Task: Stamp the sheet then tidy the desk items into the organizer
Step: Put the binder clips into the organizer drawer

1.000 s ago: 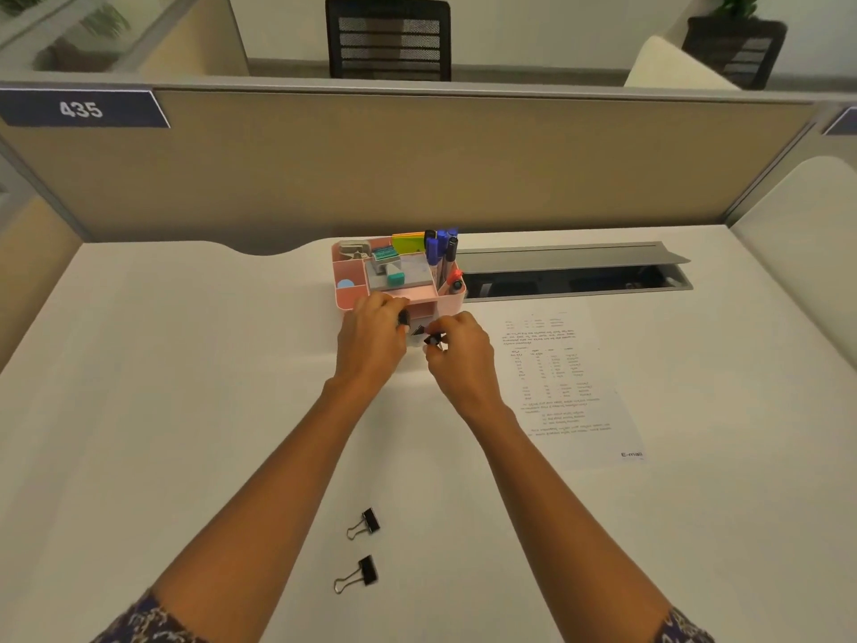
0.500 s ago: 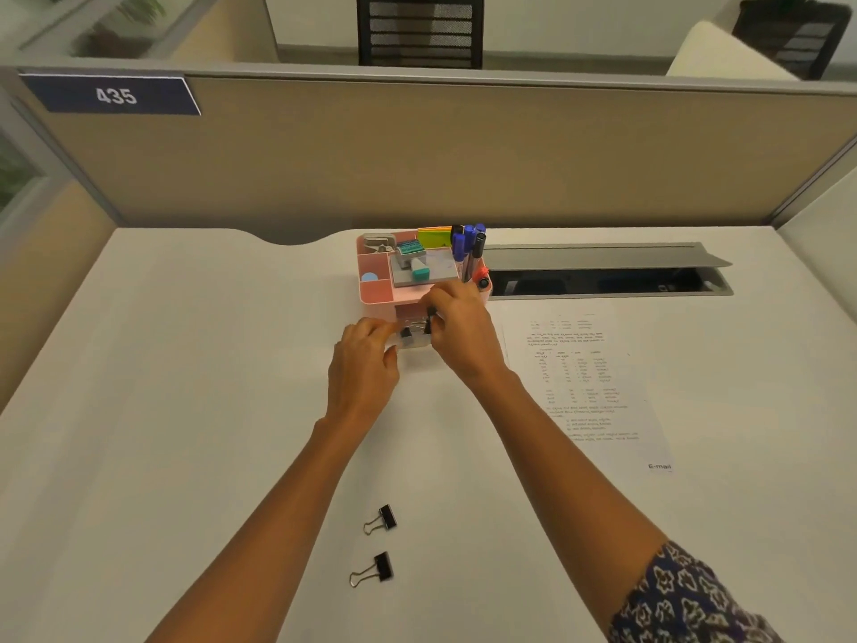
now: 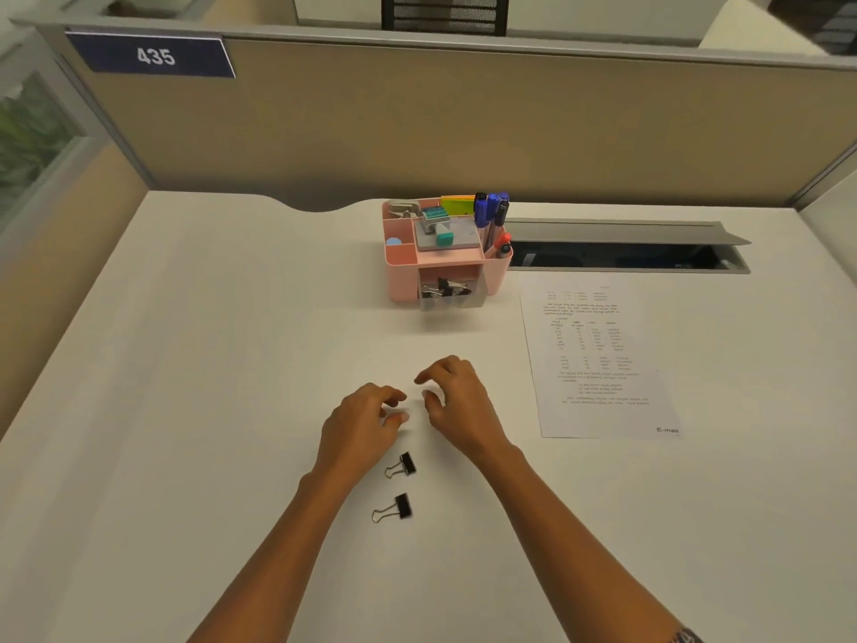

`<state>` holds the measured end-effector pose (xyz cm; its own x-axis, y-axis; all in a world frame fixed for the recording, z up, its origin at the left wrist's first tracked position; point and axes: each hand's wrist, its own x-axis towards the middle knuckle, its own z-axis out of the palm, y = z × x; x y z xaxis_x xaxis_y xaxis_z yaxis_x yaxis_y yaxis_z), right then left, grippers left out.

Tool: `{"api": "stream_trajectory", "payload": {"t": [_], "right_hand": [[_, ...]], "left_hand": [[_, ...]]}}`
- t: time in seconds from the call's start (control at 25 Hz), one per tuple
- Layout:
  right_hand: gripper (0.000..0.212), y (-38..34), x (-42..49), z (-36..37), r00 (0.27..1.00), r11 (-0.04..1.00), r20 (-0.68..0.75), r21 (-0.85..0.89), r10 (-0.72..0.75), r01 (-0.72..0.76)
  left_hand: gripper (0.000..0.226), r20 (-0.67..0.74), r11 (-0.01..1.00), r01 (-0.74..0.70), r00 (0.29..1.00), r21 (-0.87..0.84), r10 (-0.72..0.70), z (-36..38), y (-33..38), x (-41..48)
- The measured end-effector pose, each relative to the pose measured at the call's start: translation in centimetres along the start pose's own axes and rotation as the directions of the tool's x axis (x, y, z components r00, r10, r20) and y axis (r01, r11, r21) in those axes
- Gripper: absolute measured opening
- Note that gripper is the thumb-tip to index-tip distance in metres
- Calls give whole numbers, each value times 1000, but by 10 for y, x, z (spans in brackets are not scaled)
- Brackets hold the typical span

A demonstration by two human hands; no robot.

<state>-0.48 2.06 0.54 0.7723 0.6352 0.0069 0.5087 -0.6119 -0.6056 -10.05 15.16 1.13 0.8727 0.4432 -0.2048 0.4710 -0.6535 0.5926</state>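
Left hand (image 3: 366, 420) and right hand (image 3: 457, 401) hover centre frame, fingers loosely curled, empty; first binder clip (image 3: 402, 465) and second binder clip (image 3: 394, 507), just below, are left for the organizer (image 3: 402, 277); any stamp on the sheet (image 3: 603, 417) is unreadable.

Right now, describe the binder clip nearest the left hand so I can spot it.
On the white desk, this side of the pink organizer, lie two black binder clips. Yours is the farther clip, beside the left hand; the nearer clip sits alone.
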Motion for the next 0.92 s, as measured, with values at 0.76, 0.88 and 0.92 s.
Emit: {"api": "stream_trajectory", "payload": {"t": [0.76,0.88,0.92], "right_hand": [[36,-14,-60,21,965,998,261,-57,5,10],[35,-12,-60,22,965,993,261,-113,-15,46],[34,-12,-59,23,968,991,249,-126,-8,40]], "left_hand": [[29,-32,930,-225,969,289,245,27,-35,-68],[32,-18,942,-205,976,266,217,26,-33,-55],[31,-20,944,-201,977,260,213,26,-32,-52]]}}
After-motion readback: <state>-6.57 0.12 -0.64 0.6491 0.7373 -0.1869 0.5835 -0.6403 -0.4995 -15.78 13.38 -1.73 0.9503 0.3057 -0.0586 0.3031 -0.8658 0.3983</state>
